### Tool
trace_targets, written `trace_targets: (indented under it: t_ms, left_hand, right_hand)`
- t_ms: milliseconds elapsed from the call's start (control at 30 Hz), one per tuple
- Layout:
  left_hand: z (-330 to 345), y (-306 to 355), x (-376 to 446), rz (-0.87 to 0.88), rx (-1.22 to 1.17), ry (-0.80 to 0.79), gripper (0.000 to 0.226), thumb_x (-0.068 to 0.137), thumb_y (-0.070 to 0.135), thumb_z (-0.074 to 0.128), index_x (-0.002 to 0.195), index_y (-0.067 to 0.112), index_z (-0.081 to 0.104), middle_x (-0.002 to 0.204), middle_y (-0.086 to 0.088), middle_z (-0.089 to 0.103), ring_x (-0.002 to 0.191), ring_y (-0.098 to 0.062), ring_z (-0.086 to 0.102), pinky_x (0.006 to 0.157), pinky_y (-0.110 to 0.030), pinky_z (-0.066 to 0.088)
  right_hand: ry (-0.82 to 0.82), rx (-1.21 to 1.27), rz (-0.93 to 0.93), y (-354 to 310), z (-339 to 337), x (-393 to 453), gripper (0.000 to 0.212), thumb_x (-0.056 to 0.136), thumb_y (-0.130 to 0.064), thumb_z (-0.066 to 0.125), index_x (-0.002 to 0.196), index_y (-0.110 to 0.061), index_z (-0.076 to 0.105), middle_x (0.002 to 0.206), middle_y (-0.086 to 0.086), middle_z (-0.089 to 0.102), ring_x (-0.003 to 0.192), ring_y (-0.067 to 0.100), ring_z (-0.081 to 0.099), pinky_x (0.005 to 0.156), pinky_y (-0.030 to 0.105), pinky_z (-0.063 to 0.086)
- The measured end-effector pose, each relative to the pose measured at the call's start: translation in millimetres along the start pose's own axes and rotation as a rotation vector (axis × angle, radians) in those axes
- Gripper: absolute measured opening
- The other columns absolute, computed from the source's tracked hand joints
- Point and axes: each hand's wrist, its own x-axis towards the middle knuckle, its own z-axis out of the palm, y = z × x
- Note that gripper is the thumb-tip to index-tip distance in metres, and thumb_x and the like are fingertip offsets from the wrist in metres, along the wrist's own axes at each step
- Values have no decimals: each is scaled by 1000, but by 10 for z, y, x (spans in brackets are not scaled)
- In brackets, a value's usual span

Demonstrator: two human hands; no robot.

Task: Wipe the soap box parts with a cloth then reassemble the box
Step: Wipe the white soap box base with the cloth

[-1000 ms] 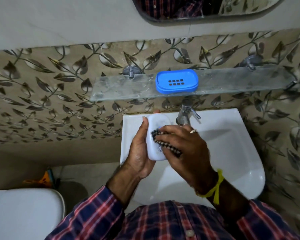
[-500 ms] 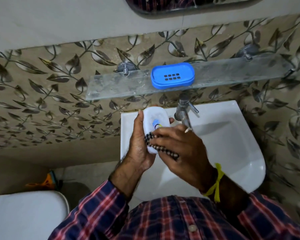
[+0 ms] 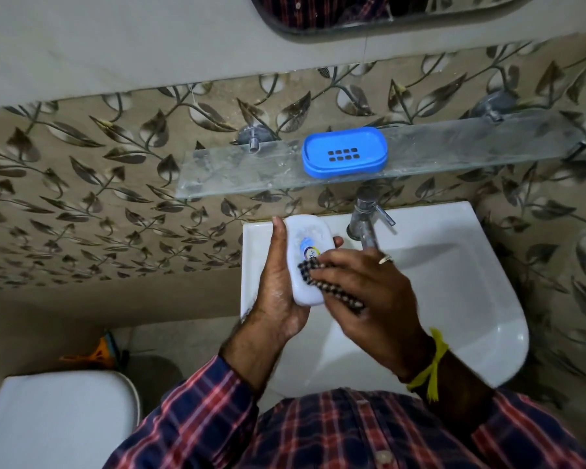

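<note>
My left hand [image 3: 278, 286] holds the white soap box lid [image 3: 307, 238] upright over the left rim of the sink, thumb along its left edge. A small sticker shows on the lid's face. My right hand [image 3: 362, 289] presses a dark checked cloth [image 3: 310, 270] against the lid's lower half; most of the cloth is hidden under my fingers. The blue soap box base [image 3: 345, 152], with its slotted tray, sits on the glass shelf [image 3: 237, 174] above the sink, apart from both hands.
A white sink [image 3: 454, 282] lies below my hands, with a metal tap [image 3: 364, 218] just right of the lid. A white toilet lid [image 3: 55, 421] is at the lower left. A mirror edge [image 3: 352, 22] hangs above the leaf-patterned tiles.
The cloth in my right hand has slid along the lid, first down off its upper half, then back up a little, uncovering the sticker. My left hand has kept holding the lid.
</note>
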Motion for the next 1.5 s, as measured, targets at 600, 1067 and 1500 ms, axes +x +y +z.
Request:
trace_targets:
  t_ms: [600,1067,1500]
  left_hand:
    - [56,-87,-130,-16,-13,-109,63,97,65,41,119,14,72,113,-6,72,101,-17,70,86,-30,57]
    - [35,-155,-198,38,74,-106,67,80,66,57,122,17,73,132,-11,67,119,-23,65,99,-36,53]
    - [3,-14,-139,-31,-55,-95,71,89,70,43,107,9,77,109,-16,72,96,-24,72,88,-37,58]
  right_hand:
    - [-10,-122,120,-27,-9,302,28,78,-15,69,105,-21,77,117,-4,71,97,25,66,91,29,47]
    - [105,-71,287,33,-95,321,20,81,-12,76,101,-16,78,110,-1,73,99,23,69,89,34,54]
    - [10,-24,-2,-37,-21,-58,23,84,-9,73,106,-16,77,119,0,71,102,26,67,92,34,53]
